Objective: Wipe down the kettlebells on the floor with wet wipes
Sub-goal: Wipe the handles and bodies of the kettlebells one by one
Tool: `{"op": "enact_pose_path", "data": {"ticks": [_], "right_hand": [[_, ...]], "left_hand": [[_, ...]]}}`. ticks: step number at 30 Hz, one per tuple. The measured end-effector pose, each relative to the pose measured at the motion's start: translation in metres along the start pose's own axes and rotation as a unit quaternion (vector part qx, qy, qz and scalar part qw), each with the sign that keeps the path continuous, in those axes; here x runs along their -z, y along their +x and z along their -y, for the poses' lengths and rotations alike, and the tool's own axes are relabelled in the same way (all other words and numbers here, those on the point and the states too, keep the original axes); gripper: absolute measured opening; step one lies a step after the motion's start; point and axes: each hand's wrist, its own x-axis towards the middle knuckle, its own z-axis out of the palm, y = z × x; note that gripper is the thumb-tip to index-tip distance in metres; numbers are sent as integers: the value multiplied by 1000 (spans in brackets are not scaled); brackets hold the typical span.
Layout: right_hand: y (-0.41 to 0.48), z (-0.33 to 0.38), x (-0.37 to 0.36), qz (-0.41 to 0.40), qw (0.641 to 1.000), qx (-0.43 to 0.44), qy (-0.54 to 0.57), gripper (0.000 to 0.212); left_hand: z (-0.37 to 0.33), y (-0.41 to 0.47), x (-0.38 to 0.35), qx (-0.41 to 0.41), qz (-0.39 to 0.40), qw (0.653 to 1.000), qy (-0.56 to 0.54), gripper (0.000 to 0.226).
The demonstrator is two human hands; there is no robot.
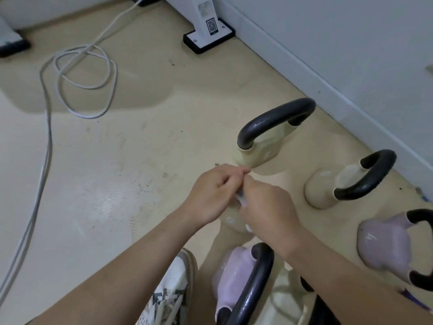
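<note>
Kettlebells on floor; two hands, one wipe.
Left hand and right hand meet above a cream kettlebell, each grip pinched on the pale wipe; cream and purple kettlebells sit close around, near the wall.

The beige floor is smooth, scuffed and softly shiny. The upright cream kettlebell has a smooth satin coating; its black handle shows a faintly pebbled sheen. The lilac kettlebell toward the floor's right edge looks glossy, catching highlights. The white cable looks plastic-sheathed. The wet wipe I pinch looks thin and pale.
</note>
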Motion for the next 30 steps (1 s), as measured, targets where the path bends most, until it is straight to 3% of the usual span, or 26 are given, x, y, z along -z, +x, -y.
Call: {"op": "enact_pose_path", "data": {"ticks": [2, 4, 7, 8, 10, 14, 16, 18, 22, 25, 27, 30], "right_hand": [[-18, -17, -5, 31, 984, -57, 164, 12], [-22, -31, -5, 83, 946, -119, 290, 26], [-11, -26, -1, 126, 972, -87, 181, 21], [-3, -16, -1, 109, 986, -48, 120, 16], [14, 11, -4, 46, 999, -21, 19, 29], [25, 44, -15, -67, 989, 10, -135, 32], [17, 29, -14, -79, 988, 75, -114, 35], [3, 4, -11, -29, 993, 107, -47, 34], [-21, -47, -3, 76, 983, 16, 167, 15], [-26, -59, -8, 63, 981, -16, 182, 31], [-20, -53, -4, 78, 988, 6, 133, 36], [-10, -43, 16, 146, 983, 9, 110, 77]], "left_hand": [[9, -8, -3, -94, -16, 992, 89, 32], [15, -14, -5, -149, -50, 982, 102, 29], [16, -21, -7, -122, -89, 987, 51, 26], [16, -22, -6, -88, -98, 991, 32, 25], [15, -22, -1, -34, -112, 993, 2, 28], [12, -24, 16, -32, -113, 993, -27, 55], [9, -29, 19, -50, -113, 992, -6, 50], [8, -33, 15, -100, -151, 981, 72, 33], [11, -35, 11, -136, -204, 959, 139, 14], [16, -46, 10, -118, -176, 965, 155, 12], [22, -52, 8, -51, -135, 976, 161, 17], [29, -53, 10, 21, -68, 969, 238, 24]]}}
